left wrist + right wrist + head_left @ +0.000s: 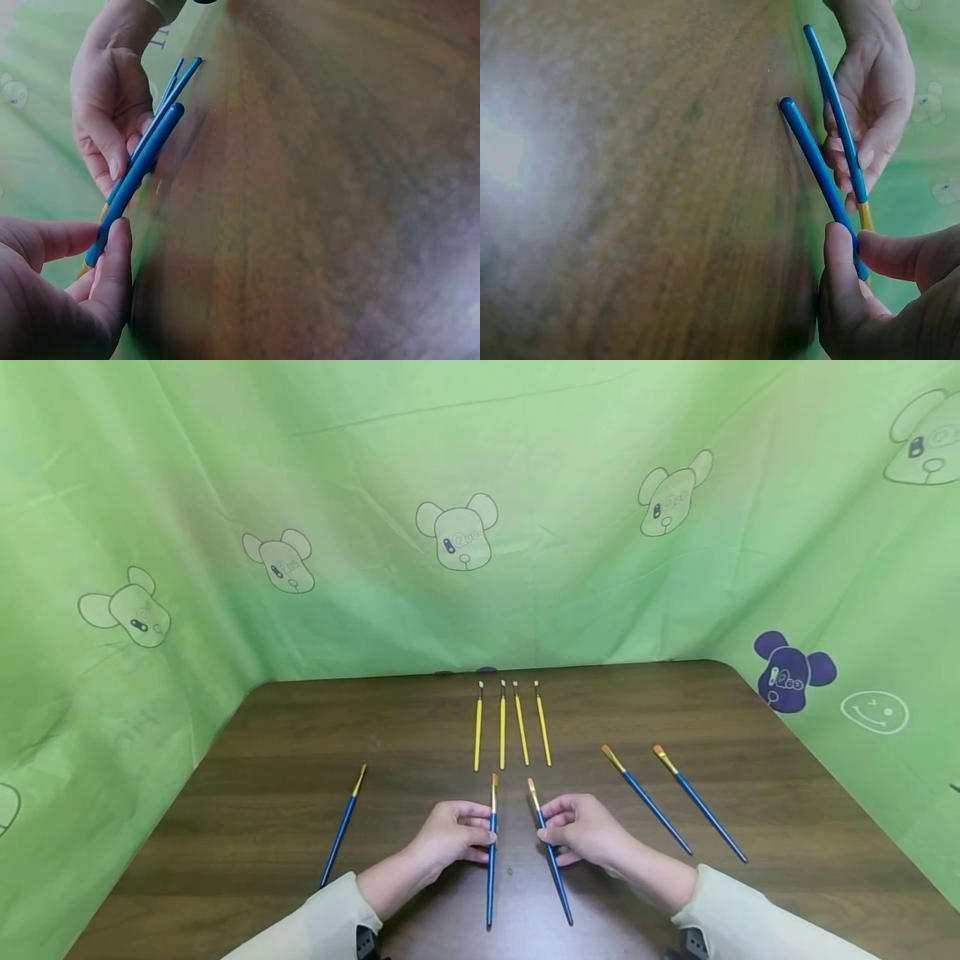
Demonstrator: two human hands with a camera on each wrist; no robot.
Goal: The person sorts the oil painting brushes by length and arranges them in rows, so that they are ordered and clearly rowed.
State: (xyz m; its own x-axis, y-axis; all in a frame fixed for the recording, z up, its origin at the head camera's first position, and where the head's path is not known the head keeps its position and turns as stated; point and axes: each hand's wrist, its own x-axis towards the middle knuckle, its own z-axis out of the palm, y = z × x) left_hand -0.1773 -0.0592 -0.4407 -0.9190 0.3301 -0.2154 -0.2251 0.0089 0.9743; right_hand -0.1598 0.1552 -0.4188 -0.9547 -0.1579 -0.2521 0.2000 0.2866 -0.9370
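Observation:
Near the front middle of the table, my left hand [456, 837] pinches a blue paintbrush [491, 877] between thumb and fingers, bristles pointing away from me. My right hand [585, 831] pinches another blue paintbrush [558, 885], its handle end slanting toward the right. Both brushes have gold ferrules and orange-brown bristles. In the left wrist view, the left hand's brush [142, 172] overlaps the other one. The right wrist view shows the right hand's brush [814, 157] with its handle end low by the table, thumb and finger gripping near the ferrule.
Several yellow paintbrushes [502, 727] lie in a row beyond the hands on the brown wooden table [262, 810]. One blue brush [343, 831] lies to the left. Two more, a nearer blue brush [656, 810] and an outer one [708, 814], lie right. A green curtain [360, 610] surrounds the table.

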